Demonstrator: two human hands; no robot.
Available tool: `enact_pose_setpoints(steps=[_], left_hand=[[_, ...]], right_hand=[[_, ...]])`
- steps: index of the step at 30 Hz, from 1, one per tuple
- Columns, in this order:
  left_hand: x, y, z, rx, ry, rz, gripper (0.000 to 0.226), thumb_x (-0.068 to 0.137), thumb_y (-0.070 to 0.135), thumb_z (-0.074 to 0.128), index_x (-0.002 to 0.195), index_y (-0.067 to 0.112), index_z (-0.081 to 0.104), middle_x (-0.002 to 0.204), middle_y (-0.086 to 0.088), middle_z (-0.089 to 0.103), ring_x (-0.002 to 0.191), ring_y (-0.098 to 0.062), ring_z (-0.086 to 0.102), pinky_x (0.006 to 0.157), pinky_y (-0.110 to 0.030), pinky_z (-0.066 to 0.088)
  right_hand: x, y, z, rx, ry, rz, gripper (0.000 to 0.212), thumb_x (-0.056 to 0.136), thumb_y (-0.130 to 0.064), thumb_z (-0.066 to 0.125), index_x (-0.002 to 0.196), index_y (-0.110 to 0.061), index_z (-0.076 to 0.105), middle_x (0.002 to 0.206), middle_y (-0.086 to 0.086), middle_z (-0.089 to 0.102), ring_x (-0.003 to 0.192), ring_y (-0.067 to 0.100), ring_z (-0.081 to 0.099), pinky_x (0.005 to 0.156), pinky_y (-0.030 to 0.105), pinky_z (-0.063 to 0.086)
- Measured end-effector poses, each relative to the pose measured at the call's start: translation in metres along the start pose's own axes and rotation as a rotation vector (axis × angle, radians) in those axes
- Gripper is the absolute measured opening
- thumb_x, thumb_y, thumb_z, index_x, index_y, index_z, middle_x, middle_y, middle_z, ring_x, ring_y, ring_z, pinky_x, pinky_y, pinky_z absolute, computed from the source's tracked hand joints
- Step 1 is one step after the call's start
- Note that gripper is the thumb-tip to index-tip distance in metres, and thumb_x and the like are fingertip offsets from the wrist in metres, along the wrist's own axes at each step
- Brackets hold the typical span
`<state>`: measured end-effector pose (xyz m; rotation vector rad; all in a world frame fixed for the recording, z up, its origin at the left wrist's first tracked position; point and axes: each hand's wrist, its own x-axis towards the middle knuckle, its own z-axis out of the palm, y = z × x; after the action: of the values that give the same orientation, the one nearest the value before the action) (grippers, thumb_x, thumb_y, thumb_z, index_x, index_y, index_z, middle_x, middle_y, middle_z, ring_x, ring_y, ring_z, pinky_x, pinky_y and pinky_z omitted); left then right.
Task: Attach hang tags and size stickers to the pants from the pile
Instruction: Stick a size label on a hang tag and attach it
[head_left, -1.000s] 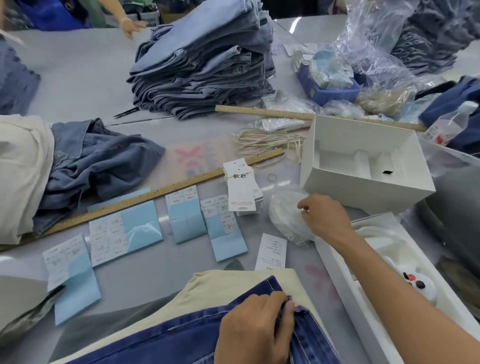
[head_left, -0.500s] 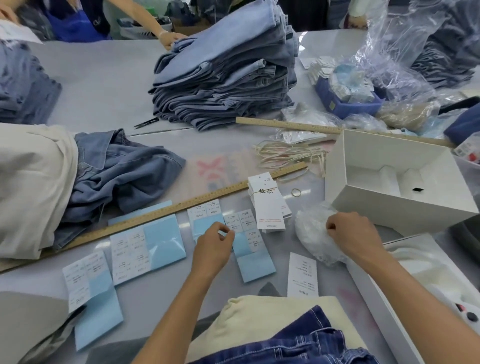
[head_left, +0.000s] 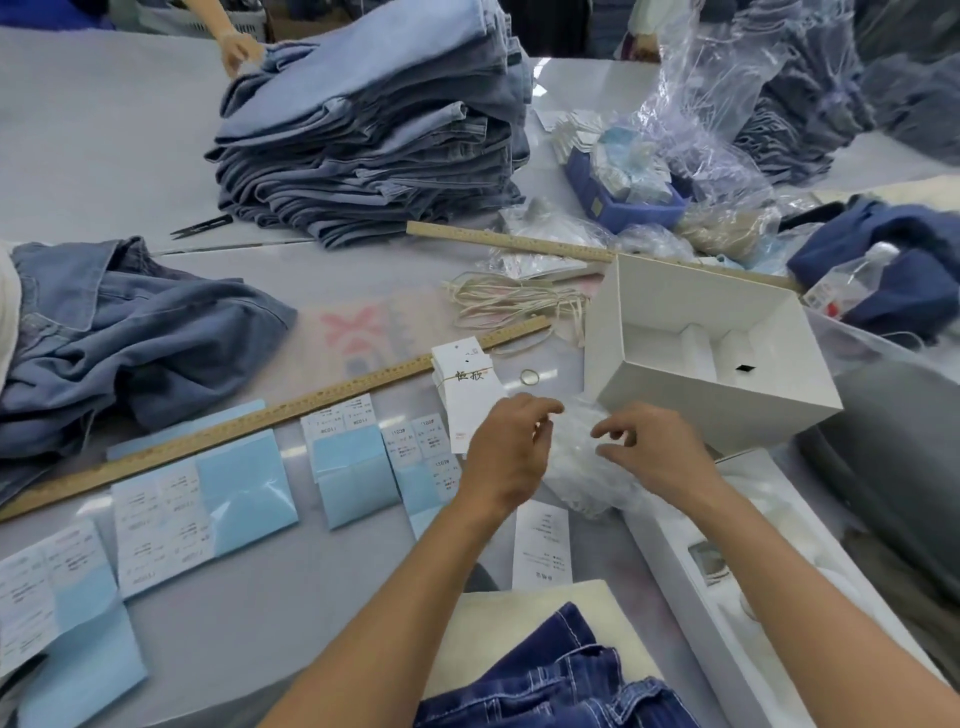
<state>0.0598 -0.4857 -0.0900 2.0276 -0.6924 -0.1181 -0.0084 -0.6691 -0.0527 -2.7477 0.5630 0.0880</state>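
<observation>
Left hand (head_left: 506, 454) and right hand (head_left: 654, 449), fingers loosely curled, work a crumpled clear plastic bag (head_left: 587, 467) at centre frame, dark blue denim pants (head_left: 561, 680) bottom centre; small fasteners could spill if the film tears.

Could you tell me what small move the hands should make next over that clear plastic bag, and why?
Probably bring both hands down to spread the clear plastic bag open. The left hand and right hand hover on either side of it with fingers loosely curled, holding nothing, while the hang tag stack sits untouched beside it.
</observation>
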Motion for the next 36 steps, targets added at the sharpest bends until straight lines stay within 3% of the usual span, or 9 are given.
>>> enact_pose_setpoints(steps=[4, 10, 15, 18, 22, 25, 27, 31, 36], left_hand=[[0.014, 0.009, 0.026, 0.254, -0.246, 0.098, 0.039, 0.099, 0.007, 0.055, 0.134, 0.022, 0.064, 0.136, 0.001, 0.057, 0.122, -0.023, 0.048, 0.09, -0.041, 0.05], [0.007, -0.006, 0.03, 0.329, -0.207, 0.006, 0.037, 0.1, 0.006, 0.052, 0.131, 0.021, 0.065, 0.134, 0.005, 0.061, 0.117, -0.02, 0.051, 0.081, -0.036, 0.047], [0.003, -0.008, 0.023, 0.222, -0.211, -0.047, 0.038, 0.102, 0.006, 0.048, 0.134, 0.019, 0.064, 0.139, 0.002, 0.06, 0.125, -0.021, 0.053, 0.1, -0.041, 0.049], [0.002, -0.007, 0.021, 0.182, -0.206, -0.087, 0.037, 0.105, 0.016, 0.046, 0.138, 0.024, 0.061, 0.141, 0.004, 0.06, 0.127, -0.021, 0.053, 0.101, -0.045, 0.048], [0.003, 0.001, 0.02, 0.092, -0.206, -0.115, 0.044, 0.105, 0.035, 0.05, 0.149, 0.032, 0.046, 0.14, 0.008, 0.06, 0.117, -0.017, 0.061, 0.1, -0.044, 0.05], [0.009, 0.017, 0.021, 0.058, -0.176, -0.048, 0.054, 0.102, 0.046, 0.055, 0.153, 0.037, 0.041, 0.147, 0.012, 0.054, 0.107, -0.015, 0.063, 0.095, -0.04, 0.05], [0.016, 0.03, 0.027, 0.049, -0.171, -0.004, 0.047, 0.101, 0.046, 0.057, 0.146, 0.036, 0.051, 0.142, 0.011, 0.059, 0.108, -0.02, 0.063, 0.09, -0.037, 0.049], [0.027, 0.048, 0.045, 0.083, -0.196, -0.059, 0.024, 0.1, 0.036, 0.061, 0.117, 0.024, 0.073, 0.117, -0.003, 0.073, 0.105, -0.026, 0.065, 0.084, -0.038, 0.051], [0.031, 0.048, 0.056, 0.069, -0.174, -0.143, 0.017, 0.096, 0.023, 0.066, 0.102, 0.015, 0.08, 0.102, -0.008, 0.075, 0.096, -0.026, 0.067, 0.082, -0.038, 0.053]], right_hand=[[0.008, -0.005, 0.01, -0.252, 0.007, -0.055, 0.025, 0.09, -0.039, 0.073, 0.115, -0.035, 0.075, 0.098, -0.006, 0.044, 0.105, 0.02, 0.048, 0.085, 0.036, 0.047], [0.016, -0.011, 0.017, -0.292, -0.008, -0.047, 0.019, 0.093, -0.042, 0.068, 0.108, -0.033, 0.077, 0.114, -0.002, 0.055, 0.111, 0.022, 0.049, 0.091, 0.039, 0.045], [0.014, 0.001, 0.01, -0.002, 0.048, -0.031, 0.016, 0.095, -0.028, 0.07, 0.103, -0.02, 0.081, 0.087, -0.007, 0.054, 0.086, 0.015, 0.054, 0.078, 0.033, 0.043], [0.005, 0.004, -0.003, 0.287, 0.172, -0.018, 0.011, 0.092, -0.02, 0.074, 0.098, -0.013, 0.081, 0.087, -0.005, 0.067, 0.081, 0.015, 0.062, 0.08, 0.028, 0.047], [-0.008, 0.0, -0.022, 0.675, 0.242, 0.031, 0.014, 0.09, -0.017, 0.076, 0.083, -0.03, 0.078, 0.079, -0.015, 0.076, 0.078, 0.0, 0.068, 0.074, 0.01, 0.049], [-0.014, -0.004, -0.033, 0.785, 0.254, 0.033, 0.008, 0.09, -0.015, 0.076, 0.09, -0.021, 0.081, 0.084, -0.007, 0.078, 0.083, 0.007, 0.07, 0.083, 0.022, 0.054], [-0.017, -0.007, -0.04, 0.801, 0.267, -0.007, 0.008, 0.09, -0.013, 0.075, 0.09, -0.019, 0.081, 0.082, -0.003, 0.078, 0.079, 0.01, 0.07, 0.083, 0.028, 0.056], [-0.021, -0.014, -0.045, 0.806, 0.303, -0.094, 0.016, 0.089, -0.01, 0.076, 0.085, -0.025, 0.079, 0.077, -0.006, 0.077, 0.07, 0.002, 0.068, 0.074, 0.019, 0.056], [-0.03, -0.006, -0.046, 0.82, 0.357, -0.117, 0.02, 0.091, -0.007, 0.073, 0.084, -0.025, 0.079, 0.078, -0.007, 0.077, 0.072, 0.003, 0.067, 0.075, 0.021, 0.055]])
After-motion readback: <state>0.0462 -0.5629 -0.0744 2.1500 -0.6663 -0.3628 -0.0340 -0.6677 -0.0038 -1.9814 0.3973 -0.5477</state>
